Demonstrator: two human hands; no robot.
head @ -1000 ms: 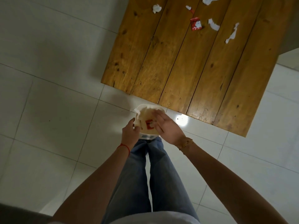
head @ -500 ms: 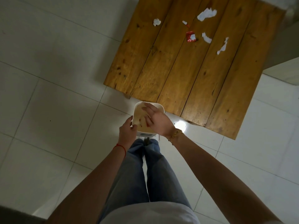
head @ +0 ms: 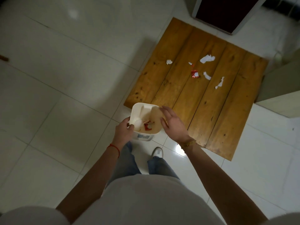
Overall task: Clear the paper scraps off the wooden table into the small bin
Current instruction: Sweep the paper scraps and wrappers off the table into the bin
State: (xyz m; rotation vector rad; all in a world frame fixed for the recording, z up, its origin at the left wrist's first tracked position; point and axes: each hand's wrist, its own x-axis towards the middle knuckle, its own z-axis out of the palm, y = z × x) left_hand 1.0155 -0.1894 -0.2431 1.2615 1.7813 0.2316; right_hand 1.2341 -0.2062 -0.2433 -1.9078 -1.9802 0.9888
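- Floor (head: 48, 103): pale glossy tiles, grout lines visible, glare spots near my feet. I see a dark framed opening (head: 222, 13) beyond the table and a pale block (head: 279, 88) against its right edge.
- Table (head: 186, 101): low, five wooden planks, knotted and dark-stained, square outline seen from above.
- Scraps on the far half of the table: a white crumpled piece (head: 169, 62) on the left, a larger white one (head: 207, 58), two thin torn strips (head: 207, 75) (head: 219, 83), a tiny bit (head: 190, 63), and a red-and-white wrapper (head: 195, 73).
- Bin (head: 138, 109): small, white plastic, rounded-square rim, held over the floor just off the table's near-left corner. Red and white scraps (head: 147, 125) lie inside it.
- Left hand (head: 124, 129): fingers curled over the bin's near-left rim, holding it.
- Right hand (head: 174, 123): spread wide, holding nothing, beside the bin's right rim.
- Change against the frame half a second back: right hand was down inside the bin, now out and beside it; more of the room is in view and the whole table shows; table scraps unmoved.
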